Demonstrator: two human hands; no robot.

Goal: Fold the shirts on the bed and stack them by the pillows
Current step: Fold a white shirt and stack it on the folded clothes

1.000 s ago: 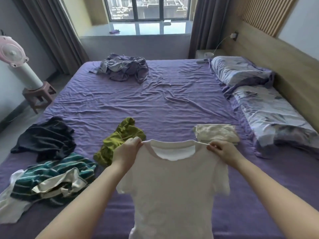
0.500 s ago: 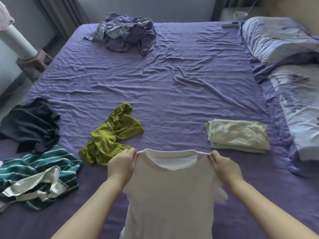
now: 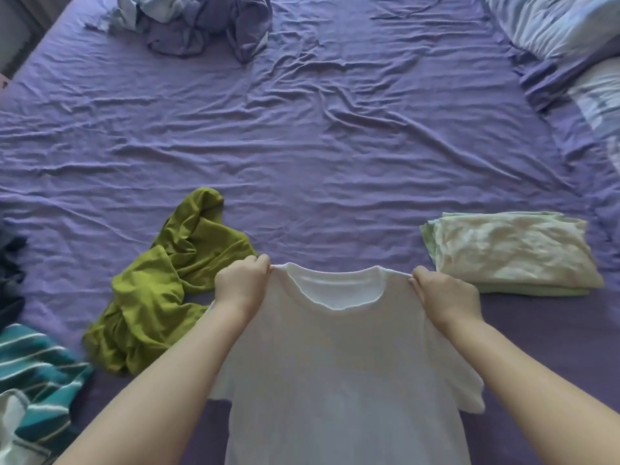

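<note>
A white T-shirt [image 3: 342,370] hangs spread out in front of me over the purple bed [image 3: 318,156]. My left hand [image 3: 241,283] pinches its left shoulder and my right hand [image 3: 443,293] pinches its right shoulder, both beside the collar. A folded pale green and cream stack [image 3: 510,253] lies on the sheet to the right, near the patterned pillows [image 3: 570,38]. A crumpled olive-green shirt [image 3: 167,290] lies just left of my left hand.
A teal striped shirt [image 3: 37,380] with a white garment lies at the lower left, a dark garment [image 3: 10,280] at the left edge. A bundle of purple-grey clothes [image 3: 201,25] sits at the far end of the bed.
My view has tilted further down toward the bed. Both hands still hold the white T-shirt by its shoulders, now lower and closer to the sheet.
</note>
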